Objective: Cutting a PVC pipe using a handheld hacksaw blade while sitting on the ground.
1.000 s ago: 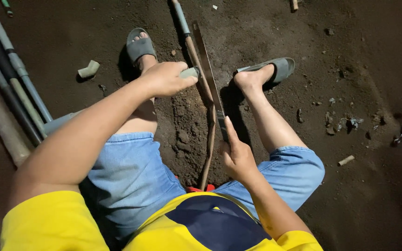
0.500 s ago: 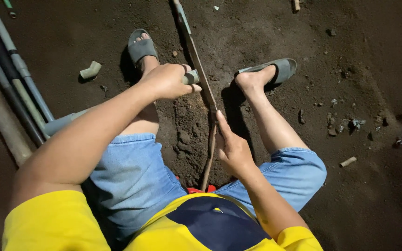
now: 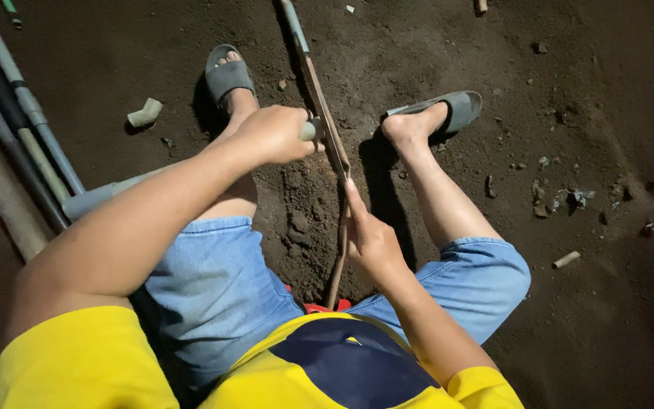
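Observation:
I sit over dark soil with my legs apart, in blue denim shorts and grey sandals. My left hand [image 3: 278, 135] is closed around the end of a grey plastic pipe [image 3: 100, 197] that runs from the left under my left leg. A long thin saw-like tool [image 3: 325, 121] with a brown blade lies across the pipe end and reaches away between my feet. My right hand [image 3: 371, 238] grips its near part, with the forefinger laid along it. The tool's near end is hidden behind my shirt.
Several long pipes [image 3: 17, 113] lie along the left edge. A short pipe offcut [image 3: 144, 113] rests by my left sandal [image 3: 227, 74]. My right sandal [image 3: 456, 107] is at upper right. Another offcut [image 3: 567, 260] and small debris [image 3: 569, 198] lie to the right. Loose clods [image 3: 297, 223] sit between my legs.
My right hand has pushed the tool a little forward, away from me, and the blade now shows edge-on. My left hand stays on the pipe end.

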